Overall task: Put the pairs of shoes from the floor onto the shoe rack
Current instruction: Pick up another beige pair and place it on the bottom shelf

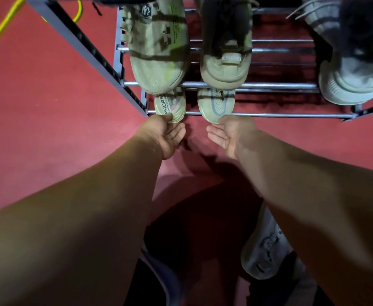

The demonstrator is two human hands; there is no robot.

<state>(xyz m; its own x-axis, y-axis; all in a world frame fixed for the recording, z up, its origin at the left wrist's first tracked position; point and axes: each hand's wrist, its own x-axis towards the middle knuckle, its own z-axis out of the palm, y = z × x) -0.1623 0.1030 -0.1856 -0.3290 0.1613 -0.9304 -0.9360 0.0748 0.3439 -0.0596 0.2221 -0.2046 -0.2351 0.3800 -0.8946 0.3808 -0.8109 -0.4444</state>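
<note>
Shoes (pixel 217 104) on shoe rack (pixel 280 115) bottom tier, upper pair (pixel 159 54) overhanging.

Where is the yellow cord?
In the head view, the yellow cord lies on the red floor at the top left, just left of the shoe rack.

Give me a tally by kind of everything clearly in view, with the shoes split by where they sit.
Upper-shelf shoes: 3
Lower-shelf shoes: 2
Floor shoe: 1
Hands, left hand and right hand: 2
Shoe rack: 1
Yellow cable: 1
Total: 10
</note>
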